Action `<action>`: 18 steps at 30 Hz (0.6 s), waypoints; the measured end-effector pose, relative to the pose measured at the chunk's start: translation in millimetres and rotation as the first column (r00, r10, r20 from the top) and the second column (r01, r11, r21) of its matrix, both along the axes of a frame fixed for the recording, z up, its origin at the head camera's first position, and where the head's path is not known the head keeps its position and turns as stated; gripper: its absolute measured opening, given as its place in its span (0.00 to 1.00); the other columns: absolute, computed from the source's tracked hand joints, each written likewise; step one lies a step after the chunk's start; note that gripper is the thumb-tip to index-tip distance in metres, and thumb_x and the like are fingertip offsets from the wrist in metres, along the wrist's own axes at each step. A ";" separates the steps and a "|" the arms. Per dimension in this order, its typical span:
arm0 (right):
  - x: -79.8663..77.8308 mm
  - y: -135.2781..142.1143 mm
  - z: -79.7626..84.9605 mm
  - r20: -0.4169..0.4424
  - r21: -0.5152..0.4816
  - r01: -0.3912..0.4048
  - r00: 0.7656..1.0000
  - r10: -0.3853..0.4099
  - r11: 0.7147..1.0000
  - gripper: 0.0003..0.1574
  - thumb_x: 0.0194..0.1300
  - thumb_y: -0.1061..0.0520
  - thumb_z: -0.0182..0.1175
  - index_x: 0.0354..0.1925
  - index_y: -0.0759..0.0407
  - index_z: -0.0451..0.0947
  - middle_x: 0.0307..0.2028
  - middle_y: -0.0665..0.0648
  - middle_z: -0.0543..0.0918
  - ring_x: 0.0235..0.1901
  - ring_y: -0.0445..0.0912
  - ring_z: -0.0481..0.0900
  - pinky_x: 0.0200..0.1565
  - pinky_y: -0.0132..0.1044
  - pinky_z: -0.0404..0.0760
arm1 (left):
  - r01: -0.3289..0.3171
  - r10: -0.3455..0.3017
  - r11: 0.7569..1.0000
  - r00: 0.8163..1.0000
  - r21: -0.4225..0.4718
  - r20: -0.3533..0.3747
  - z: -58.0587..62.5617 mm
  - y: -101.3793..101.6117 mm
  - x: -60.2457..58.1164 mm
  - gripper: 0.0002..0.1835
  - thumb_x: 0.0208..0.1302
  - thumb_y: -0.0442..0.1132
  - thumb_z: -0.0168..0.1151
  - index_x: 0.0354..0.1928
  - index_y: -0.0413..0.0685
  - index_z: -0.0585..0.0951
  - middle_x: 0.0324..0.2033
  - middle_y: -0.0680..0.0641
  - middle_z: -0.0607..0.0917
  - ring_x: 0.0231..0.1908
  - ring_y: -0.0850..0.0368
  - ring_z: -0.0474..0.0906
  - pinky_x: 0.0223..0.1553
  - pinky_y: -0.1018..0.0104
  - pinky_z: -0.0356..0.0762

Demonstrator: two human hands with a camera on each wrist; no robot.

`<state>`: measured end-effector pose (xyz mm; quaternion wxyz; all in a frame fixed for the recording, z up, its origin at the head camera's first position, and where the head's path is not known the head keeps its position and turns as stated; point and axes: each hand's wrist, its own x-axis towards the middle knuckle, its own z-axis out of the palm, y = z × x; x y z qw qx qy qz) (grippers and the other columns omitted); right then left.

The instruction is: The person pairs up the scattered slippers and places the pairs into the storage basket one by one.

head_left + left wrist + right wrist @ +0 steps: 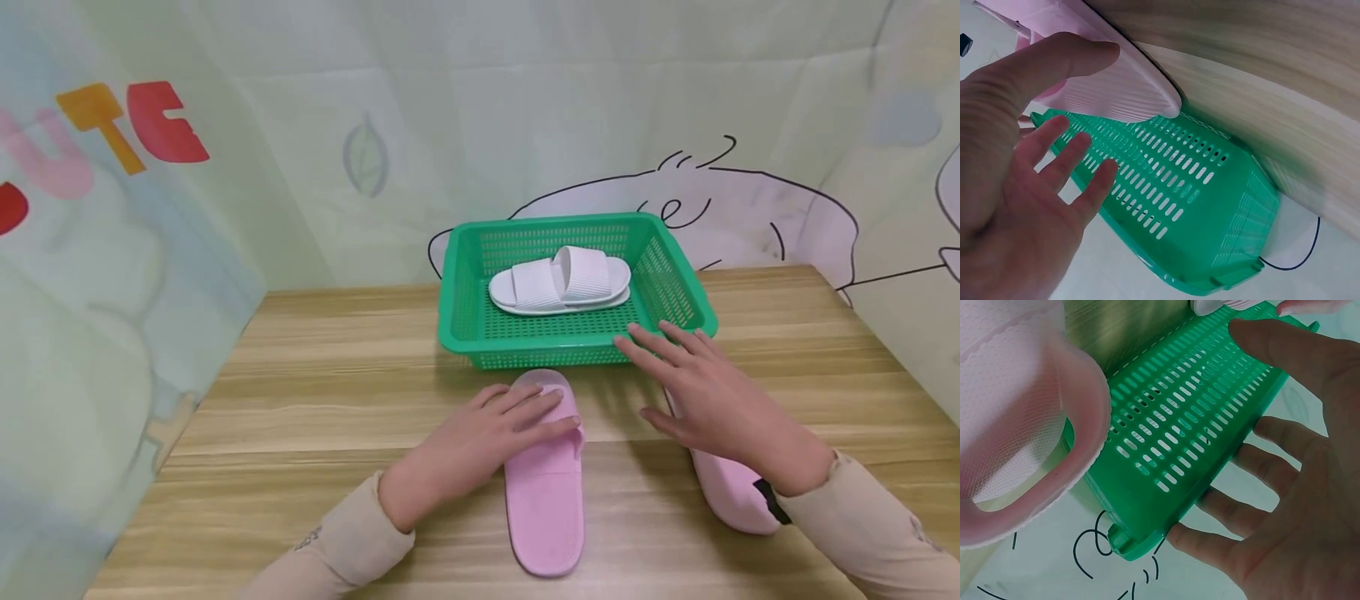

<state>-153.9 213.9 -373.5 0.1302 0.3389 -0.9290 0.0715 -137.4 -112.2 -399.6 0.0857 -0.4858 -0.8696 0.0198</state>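
A pink slipper [546,508] lies lengthwise on the table, its toe towards the basket. Over its strap hovers my left hand [480,442], fingers spread; in the left wrist view the thumb is near the pink slipper [1110,75] and the palm holds nothing. My right hand [720,400] is above a second pink slipper [731,492], largely hidden beneath hand and wrist. Its fingers are extended towards the near right corner of the green basket [540,346]; the right wrist view shows nothing in that hand [1297,487]. Contact with the rim I cannot tell.
Inside the basket lies a pair of white slippers [536,283], side by side and overlapping. The wooden table [337,375] ends at a printed backdrop [300,167] behind the basket. A dark band [771,502] shows at my right wrist.
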 end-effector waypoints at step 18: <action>-0.2 0.3 4.6 0.036 0.030 0.005 0.999 -0.006 1.000 0.58 0.56 0.52 0.82 0.79 0.59 0.66 0.75 0.67 0.71 0.72 0.76 0.66 0.69 0.74 0.66 | 0.001 -0.001 1.000 0.999 0.009 0.042 -0.7 5.6 -2.1 0.45 0.64 0.23 0.66 0.78 0.67 0.69 0.77 0.51 0.73 0.75 0.49 0.69 0.68 0.46 0.74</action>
